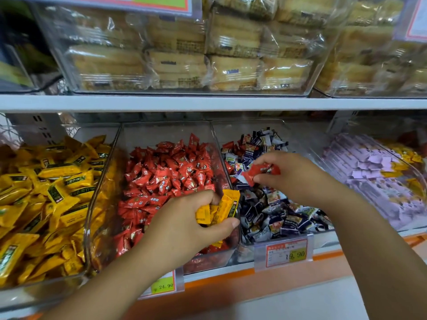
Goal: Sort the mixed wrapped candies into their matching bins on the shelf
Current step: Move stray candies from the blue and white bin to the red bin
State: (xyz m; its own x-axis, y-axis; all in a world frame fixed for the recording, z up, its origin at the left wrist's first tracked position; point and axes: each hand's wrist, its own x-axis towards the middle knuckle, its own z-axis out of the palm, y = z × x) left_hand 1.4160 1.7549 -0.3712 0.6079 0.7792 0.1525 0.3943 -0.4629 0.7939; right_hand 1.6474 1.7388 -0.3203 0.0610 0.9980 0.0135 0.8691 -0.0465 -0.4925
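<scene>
A bunch of yellow wrapped candies [219, 210] is gripped by the left hand [191, 218]. Its fingers [203, 197] are curled tightly over the wrappers and the thumb is pressed in from below, so only the crimped ends are seen past the knuckles. This fist is held over the front right corner of the red bin [208, 257]. The red pile [166, 172] is spread just beyond and to the left of the fingertips. Further left of them, past a clear wall, the yellow bin [89, 227] is filled with its yellow pile [46, 192].

Red wrapped candies [261, 172] are pinched by the right hand [293, 174] between bent fingers above and the thumb below — how many are held cannot be told. The hand is held above the blue-and-white bin [254, 128]. The blue-and-white pile [277, 213] is seen under and in front of these fingers, and a few stray red pieces [227, 144] are mixed in just behind them. To the right of the fingers, well apart, a purple bin [416, 172] is loaded with lilac wrappers [369, 167] and some yellow strays [392, 172].

Below the hands, price tags [286, 252] are clipped to the shelf edge. Above them — past a white shelf board [208, 102] — wrapped cakes [184, 65] are stacked in clear boxes.
</scene>
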